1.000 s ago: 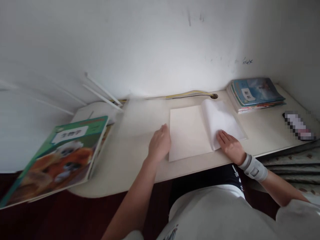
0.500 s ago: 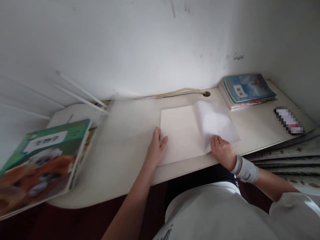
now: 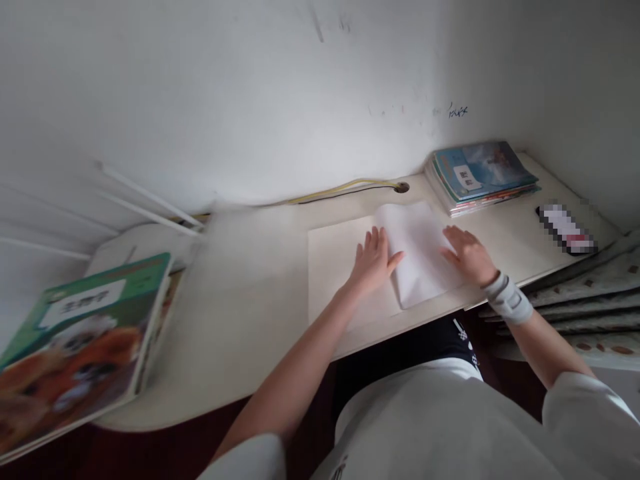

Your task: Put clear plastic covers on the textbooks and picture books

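Observation:
A large white sheet of paper (image 3: 330, 267) lies on the desk in front of me. Its right part (image 3: 420, 247) is folded over toward the left and forms a brighter layer. With fingers spread, my left hand (image 3: 373, 260) rests on the paper at the edge of that folded layer. My right hand (image 3: 467, 253), with a grey band (image 3: 507, 299) at the wrist, lies at the right side of the fold, its fingers stretched out. Neither hand grips anything. Whether something lies inside the fold cannot be seen.
A stack of books (image 3: 485, 173) stands at the back right, with a phone (image 3: 567, 228) near it. More books (image 3: 85, 333) lie at the left by white rods (image 3: 150, 197). A yellow cable (image 3: 340, 190) runs along the wall to a hole (image 3: 401, 187). Patterned curtain (image 3: 590, 300) hangs at the right.
My left hand has moved right from the paper's left edge onto the fold's edge. My right hand has let go of the flap's near corner and moved up and right. The flap lies flatter.

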A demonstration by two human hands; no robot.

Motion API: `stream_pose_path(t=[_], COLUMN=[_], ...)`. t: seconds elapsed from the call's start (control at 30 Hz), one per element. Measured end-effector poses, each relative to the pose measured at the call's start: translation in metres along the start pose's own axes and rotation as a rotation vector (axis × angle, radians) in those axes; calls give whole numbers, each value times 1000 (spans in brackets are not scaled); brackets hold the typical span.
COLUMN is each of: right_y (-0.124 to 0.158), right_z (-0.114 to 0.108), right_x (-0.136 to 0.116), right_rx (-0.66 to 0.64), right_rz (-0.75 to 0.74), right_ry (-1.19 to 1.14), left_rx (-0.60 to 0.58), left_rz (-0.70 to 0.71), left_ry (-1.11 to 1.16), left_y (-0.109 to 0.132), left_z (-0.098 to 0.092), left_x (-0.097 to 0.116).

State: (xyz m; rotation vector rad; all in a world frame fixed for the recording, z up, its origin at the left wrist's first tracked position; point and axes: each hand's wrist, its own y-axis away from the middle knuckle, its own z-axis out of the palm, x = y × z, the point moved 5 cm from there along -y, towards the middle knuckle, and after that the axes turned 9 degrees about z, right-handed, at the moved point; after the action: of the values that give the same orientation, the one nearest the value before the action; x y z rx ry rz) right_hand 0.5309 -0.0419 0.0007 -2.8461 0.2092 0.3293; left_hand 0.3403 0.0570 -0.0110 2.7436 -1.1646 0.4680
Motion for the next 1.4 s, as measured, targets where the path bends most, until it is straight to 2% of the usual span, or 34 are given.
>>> stream_pose_path(t=[0.07, 0.13, 0.23, 0.33, 0.5, 0.63, 0.7, 0.77, 0.83, 0.93, 1.0, 1.1, 1.17, 1.23, 1.3, 1.37, 1.4], right_y=[-14, -19, -18, -15, -15, -16, -17, -19, -21, -23, -25, -30, -33, -33, -26, -12, -3], right_z=[17, 31, 41, 42, 39, 42, 44, 45, 45, 45, 44, 39, 31, 19, 7, 1, 1], right_x=[29, 41, 39, 32, 32, 38, 44, 50, 54, 54, 54, 55, 55, 48, 28, -8, -29], right_rx=[-75, -123, -131, -144, -138, -106, -79, -40, -7, 6, 3, 12, 63, 143, 185, 139, 93], right_rz=[82, 90, 65, 58, 51, 39, 40, 51, 63, 67, 71, 68, 70, 70, 20, -113, -195], right_ry=[25, 44, 88, 138, 126, 39, -35, -109, -160, -205, -238, -307, -323, -291, -218, -124, -74], left_rx=[-55, -70, -98, -116, 1, 31, 75, 105, 92, 21, 29, 68, 66, 129, 301, 487, 536], left_rz=[-27, -52, -24, 15, -59, -81, -91, -52, 93, 351, 380, 349, 373, 336, 135, -171, -295], left_ry=[-10, -51, -129, -159, -127, -110, -57, -11, -23, -86, -121, -88, 51, 242, 414, 563, 654], left_y=[-27, -44, -54, -55, -70, -79, -69, -46, -13, 38, 60, 72, 74, 78, 87, 104, 114], left_z=[7, 12, 18, 20, 16, 12, 5, 1, 4, 22, 34, 38, 31, 15, -5, -19, -22], left_x=[7, 9, 9, 4, -12, -9, -2, 9, 27, 55, 65, 67, 61, 40, -1, -51, -73])
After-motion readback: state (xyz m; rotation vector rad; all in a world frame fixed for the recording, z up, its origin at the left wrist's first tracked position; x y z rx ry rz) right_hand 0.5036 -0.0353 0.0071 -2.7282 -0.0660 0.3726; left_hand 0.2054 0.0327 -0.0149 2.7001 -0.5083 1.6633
